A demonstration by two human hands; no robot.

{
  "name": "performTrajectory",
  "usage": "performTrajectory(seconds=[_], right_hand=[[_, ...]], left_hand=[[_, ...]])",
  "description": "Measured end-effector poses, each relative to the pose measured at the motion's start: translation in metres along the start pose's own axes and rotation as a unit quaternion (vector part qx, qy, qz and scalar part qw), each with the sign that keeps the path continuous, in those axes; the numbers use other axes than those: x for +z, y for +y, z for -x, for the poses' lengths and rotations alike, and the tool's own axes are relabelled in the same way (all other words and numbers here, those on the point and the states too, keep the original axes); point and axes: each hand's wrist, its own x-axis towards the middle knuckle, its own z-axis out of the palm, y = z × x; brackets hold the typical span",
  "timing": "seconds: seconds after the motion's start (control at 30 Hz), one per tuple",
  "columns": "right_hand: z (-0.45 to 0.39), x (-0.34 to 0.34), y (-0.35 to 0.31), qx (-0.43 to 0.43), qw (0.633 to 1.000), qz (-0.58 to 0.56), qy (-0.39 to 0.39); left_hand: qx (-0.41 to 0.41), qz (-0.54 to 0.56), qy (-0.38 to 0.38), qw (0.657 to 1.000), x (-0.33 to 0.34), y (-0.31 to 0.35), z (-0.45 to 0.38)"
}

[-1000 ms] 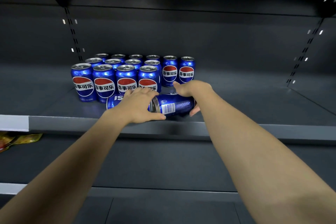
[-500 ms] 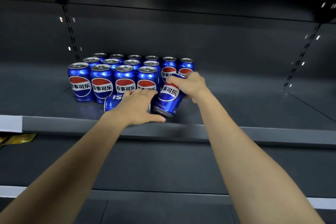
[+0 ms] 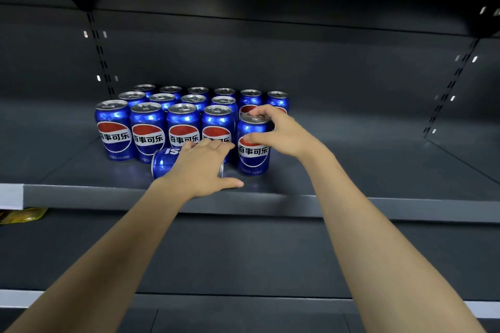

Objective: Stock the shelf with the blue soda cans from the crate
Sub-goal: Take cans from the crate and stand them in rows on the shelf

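a person's right hand (image 3: 281, 131) grips an upright blue aluminium soda can with a red, white and blue logo (image 3: 253, 144), fingers curled over its silver rim and thumb pressed on its side, as it stands on the dark grey metal shelf (image 3: 351, 170) at the right end of the front row of matching cans (image 3: 165, 132). the left hand (image 3: 201, 167) is clenched over a second blue can lying on its side (image 3: 163, 161) just in front of that row, near the shelf's front lip. the crate is not in view. to finish this placement well, the standing can wants nudging left until it touches its neighbour, its front lined up with the row and its logo facing out, before the fingers let go. the lying can likely goes next: tip it upright by the rim and seat it just right of this one, taking care not to knock the packed cans behind.
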Motion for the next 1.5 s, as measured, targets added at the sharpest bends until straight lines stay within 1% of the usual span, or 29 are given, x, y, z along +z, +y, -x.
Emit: performTrajectory(seconds=[0.1, 0.2, 0.27, 0.37, 0.47, 0.53, 0.67, 0.73, 1.0, 1.27, 1.5], right_hand=[[0.003, 0.01, 0.006, 0.025, 0.999, -0.023, 0.022], [0.009, 0.029, 0.016, 0.089, 0.994, 0.008, 0.063], [0.011, 0.035, 0.025, 0.13, 0.988, -0.002, 0.084], [0.008, 0.031, 0.032, 0.14, 0.986, -0.012, 0.086], [-0.002, 0.028, 0.035, 0.134, 0.986, -0.007, 0.1], [-0.012, 0.03, 0.037, 0.138, 0.984, -0.007, 0.115], [-0.032, 0.037, 0.041, 0.139, 0.982, -0.009, 0.127], [-0.039, 0.039, 0.04, 0.142, 0.982, -0.011, 0.128], [-0.059, 0.043, 0.046, 0.153, 0.977, 0.011, 0.147], [-0.064, 0.042, 0.047, 0.156, 0.977, 0.018, 0.146], [-0.065, 0.045, 0.046, 0.158, 0.975, 0.029, 0.153]], left_hand=[[-0.007, 0.029, 0.034, 0.999, 0.003, 0.001, 0.0], [-0.01, 0.078, 0.078, 0.994, 0.003, 0.001, 0.002], [-0.004, 0.114, 0.093, 0.989, 0.002, -0.002, 0.002], [0.008, 0.145, 0.085, 0.986, -0.002, -0.009, 0.006], [0.001, 0.116, 0.08, 0.99, -0.01, -0.017, 0.01], [-0.011, 0.096, 0.057, 0.994, -0.016, -0.027, 0.012], [-0.042, 0.103, -0.015, 0.994, -0.025, -0.041, 0.016], [-0.047, 0.098, -0.037, 0.993, -0.026, -0.043, 0.017], [-0.038, 0.097, -0.03, 0.994, -0.025, -0.046, 0.014], [-0.034, 0.155, -0.012, 0.987, -0.024, -0.053, 0.016], [-0.038, 0.125, -0.024, 0.991, -0.022, -0.055, 0.017]])
